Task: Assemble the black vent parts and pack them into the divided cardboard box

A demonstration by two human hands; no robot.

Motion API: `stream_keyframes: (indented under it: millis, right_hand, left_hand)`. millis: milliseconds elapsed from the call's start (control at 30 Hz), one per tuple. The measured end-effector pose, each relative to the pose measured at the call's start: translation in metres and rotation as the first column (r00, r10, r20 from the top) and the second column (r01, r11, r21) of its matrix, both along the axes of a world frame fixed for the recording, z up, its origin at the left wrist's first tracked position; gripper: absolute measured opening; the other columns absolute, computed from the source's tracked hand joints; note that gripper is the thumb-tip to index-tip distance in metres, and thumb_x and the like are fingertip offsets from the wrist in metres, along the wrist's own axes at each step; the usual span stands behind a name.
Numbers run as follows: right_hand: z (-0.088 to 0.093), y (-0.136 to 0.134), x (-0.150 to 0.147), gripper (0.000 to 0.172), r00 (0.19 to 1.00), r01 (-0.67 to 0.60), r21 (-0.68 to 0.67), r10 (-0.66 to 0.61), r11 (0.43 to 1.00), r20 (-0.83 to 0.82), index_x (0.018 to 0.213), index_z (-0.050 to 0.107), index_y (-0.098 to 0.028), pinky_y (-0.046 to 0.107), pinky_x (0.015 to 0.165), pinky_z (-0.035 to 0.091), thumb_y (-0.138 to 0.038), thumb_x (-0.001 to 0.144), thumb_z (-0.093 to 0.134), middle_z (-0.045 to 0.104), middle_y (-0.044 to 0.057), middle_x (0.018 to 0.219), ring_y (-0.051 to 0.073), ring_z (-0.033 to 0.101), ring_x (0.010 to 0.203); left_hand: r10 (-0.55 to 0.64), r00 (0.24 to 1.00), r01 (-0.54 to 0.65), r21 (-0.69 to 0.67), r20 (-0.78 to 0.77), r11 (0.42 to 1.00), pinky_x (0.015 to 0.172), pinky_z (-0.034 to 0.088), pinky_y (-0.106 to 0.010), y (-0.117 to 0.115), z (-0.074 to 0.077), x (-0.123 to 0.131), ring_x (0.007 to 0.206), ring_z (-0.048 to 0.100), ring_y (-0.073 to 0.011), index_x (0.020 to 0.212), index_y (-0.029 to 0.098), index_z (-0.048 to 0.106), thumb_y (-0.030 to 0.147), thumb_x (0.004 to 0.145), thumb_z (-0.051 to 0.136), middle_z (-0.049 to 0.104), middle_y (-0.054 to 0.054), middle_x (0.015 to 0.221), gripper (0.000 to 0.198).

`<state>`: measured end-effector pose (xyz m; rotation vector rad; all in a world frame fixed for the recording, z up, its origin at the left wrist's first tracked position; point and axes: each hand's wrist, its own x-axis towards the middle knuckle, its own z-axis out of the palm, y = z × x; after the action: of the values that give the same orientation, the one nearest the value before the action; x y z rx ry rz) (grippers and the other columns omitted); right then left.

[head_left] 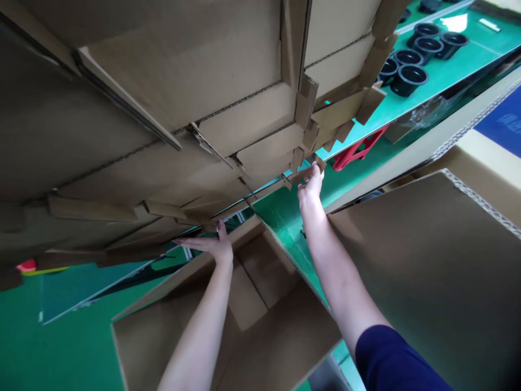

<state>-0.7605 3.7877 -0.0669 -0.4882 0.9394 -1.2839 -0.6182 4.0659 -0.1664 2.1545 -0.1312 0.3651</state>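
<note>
A large cardboard divider (244, 114), made of slotted, interlocking panels with small tabs, fills the upper left of the view and hangs tilted. My left hand (211, 247) supports its lower edge, the thumb up against the cardboard and the fingers stretched along beneath it. Farther right, my right hand (311, 183) grips a lower corner with curled fingers, partly hidden by a tab. Below the hands stands an open cardboard box (280, 320), its inner walls and bottom flaps showing.
Several black cups (409, 79) stand on a green tabletop (480, 41) at upper right. Under it is a red stool (360, 149). Another open carton (431, 260) with raised flaps is close on the right, near a blue panel (502, 122). Green floor (24, 336) shows at left.
</note>
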Motion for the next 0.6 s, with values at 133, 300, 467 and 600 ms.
stream_keyframes:
  millis: [133, 300, 467, 600]
  right_hand:
    - [-0.013, 0.000, 0.000, 0.039, 0.998, 0.054, -0.120, -0.052, 0.991, 0.026, 0.126, 0.055, -0.024, 0.035, 0.091, 0.057, -0.048, 0.096, 0.053, 0.062, 0.007, 0.133, 0.015, 0.064, 0.112]
    - [-0.015, -0.005, 0.000, 0.041, 0.987, 0.112, -0.040, -0.116, 0.993, -0.115, 0.118, 0.061, -0.022, 0.034, 0.079, 0.060, -0.054, 0.094, 0.054, 0.064, 0.007, 0.113, 0.016, 0.064, 0.094]
    - [-0.007, -0.001, -0.003, 0.058, 0.957, 0.120, -0.108, -0.144, 0.987, -0.253, 0.143, 0.049, -0.029, 0.031, 0.066, 0.059, -0.059, 0.093, 0.051, 0.061, 0.004, 0.108, 0.015, 0.064, 0.083]
    - [-0.002, 0.003, -0.006, 0.052, 0.939, 0.120, -0.146, -0.160, 0.982, -0.305, 0.138, 0.052, -0.028, 0.030, 0.067, 0.059, -0.058, 0.096, 0.045, 0.062, 0.004, 0.106, 0.015, 0.066, 0.085]
  left_hand:
    - [-0.004, 1.000, 0.003, -0.016, -0.020, 1.000, 0.129, -0.001, -0.049, 0.000, 0.000, -0.002, 0.158, -0.020, -0.0417, 0.148, -0.025, -0.007, 0.080, 0.069, 0.062, -0.020, -0.047, 0.159, 0.148]
    - [0.001, 1.000, -0.001, -0.011, -0.014, 1.000, 0.129, -0.002, -0.049, 0.000, 0.002, -0.001, 0.158, -0.020, -0.0404, 0.150, -0.022, -0.010, 0.081, 0.070, 0.060, -0.020, -0.045, 0.160, 0.148]
    - [-0.009, 0.999, 0.009, 0.018, -0.035, 1.000, 0.129, -0.001, -0.054, 0.003, 0.004, 0.000, 0.158, -0.020, -0.0418, 0.151, -0.019, -0.007, 0.074, 0.070, 0.066, -0.019, -0.045, 0.161, 0.144]
    - [-0.005, 0.999, 0.006, 0.027, -0.042, 1.000, 0.128, -0.002, -0.055, 0.003, 0.003, 0.000, 0.157, -0.021, -0.0419, 0.152, -0.018, -0.008, 0.076, 0.070, 0.066, -0.014, -0.044, 0.163, 0.145]
